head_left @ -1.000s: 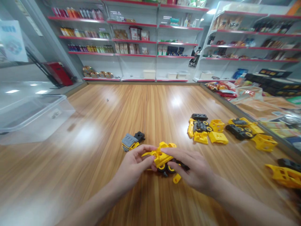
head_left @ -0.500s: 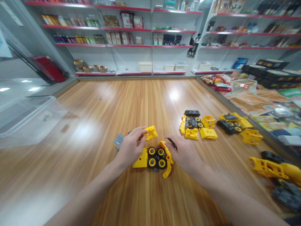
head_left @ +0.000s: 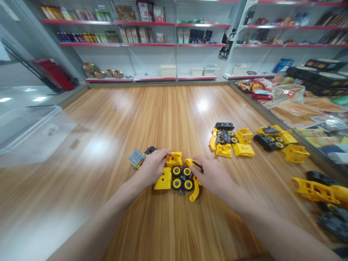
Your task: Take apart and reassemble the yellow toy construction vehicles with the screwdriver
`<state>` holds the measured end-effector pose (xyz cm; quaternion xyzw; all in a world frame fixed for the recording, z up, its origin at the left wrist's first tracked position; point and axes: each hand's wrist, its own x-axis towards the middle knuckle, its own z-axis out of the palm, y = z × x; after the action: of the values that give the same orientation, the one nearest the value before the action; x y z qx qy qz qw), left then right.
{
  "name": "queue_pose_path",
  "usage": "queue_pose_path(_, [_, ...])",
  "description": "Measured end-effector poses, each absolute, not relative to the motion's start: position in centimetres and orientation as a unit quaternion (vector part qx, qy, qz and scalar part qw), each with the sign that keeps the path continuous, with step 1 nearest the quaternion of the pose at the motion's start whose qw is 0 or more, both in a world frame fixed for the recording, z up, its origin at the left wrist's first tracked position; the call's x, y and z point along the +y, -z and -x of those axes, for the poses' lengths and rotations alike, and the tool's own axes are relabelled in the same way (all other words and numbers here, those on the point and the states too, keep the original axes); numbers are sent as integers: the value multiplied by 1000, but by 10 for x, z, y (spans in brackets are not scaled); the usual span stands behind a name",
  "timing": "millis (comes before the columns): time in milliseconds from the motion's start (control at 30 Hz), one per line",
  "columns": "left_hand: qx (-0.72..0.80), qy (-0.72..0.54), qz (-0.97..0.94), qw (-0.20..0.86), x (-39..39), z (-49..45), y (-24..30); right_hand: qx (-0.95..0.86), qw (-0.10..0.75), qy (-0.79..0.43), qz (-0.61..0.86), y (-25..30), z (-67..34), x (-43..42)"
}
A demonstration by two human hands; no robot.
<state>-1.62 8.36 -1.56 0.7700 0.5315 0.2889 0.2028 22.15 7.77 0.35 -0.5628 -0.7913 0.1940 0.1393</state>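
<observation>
My left hand (head_left: 154,165) is closed with its fingertips on a small yellow toy-vehicle part (head_left: 174,158), which sits just behind the black wheels with yellow hubs (head_left: 177,183). A flat yellow panel (head_left: 163,179) lies below that hand, left of the wheels. My right hand (head_left: 213,175) pinches a thin black piece (head_left: 198,166) whose kind I cannot make out. Right under those fingers is a curved yellow arm part (head_left: 194,194), beside the wheels. Small grey bits (head_left: 181,192) lie among and in front of the wheels. Past my left wrist sits a grey and yellow part (head_left: 137,157).
Further groups of yellow and black toy parts lie on the wooden table (head_left: 146,119) at right, including a yellow cage-like piece (head_left: 244,136) and a black base (head_left: 224,126). A clear plastic bin (head_left: 40,134) stands at left. Packaged goods (head_left: 296,108) border the right edge.
My left hand has brought the yellow part down closer to the wheels. The right hand, with the black piece, has shifted slightly onto the curved yellow part. The view has tilted a little.
</observation>
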Motion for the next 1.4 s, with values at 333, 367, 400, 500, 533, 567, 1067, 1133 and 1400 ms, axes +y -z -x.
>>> queue_pose_path(333, [495,-297,-799,171,77,4,13,-787,154,-232,551,0,-221,82])
queue_pose_path(367, [493,-300,-801,161,75,4,10,-786,155,-234,551,0,-221,82])
queue_pose_path(400, [492,-304,-802,150,73,5,5,-785,155,-235,551,0,-221,82])
queue_pose_path(500, [498,-318,-799,110,66,12,-14,-785,156,-238,551,0,-222,82])
queue_pose_path(533, [506,-321,-796,88,64,16,-20,-785,156,-237,551,-1,-223,82])
queue_pose_path(567, [532,-293,-793,31,62,21,-26,-784,157,-235,553,-2,-223,81])
queue_pose_path(1067, [623,-266,-728,103,51,32,-37,-807,340,-227,426,-35,-213,48])
queue_pose_path(1133, [606,-345,-671,253,33,15,-42,-807,395,-213,385,-34,-213,47])
queue_pose_path(1400, [405,-476,-340,702,9,2,-31,-818,401,-246,331,-36,-211,40])
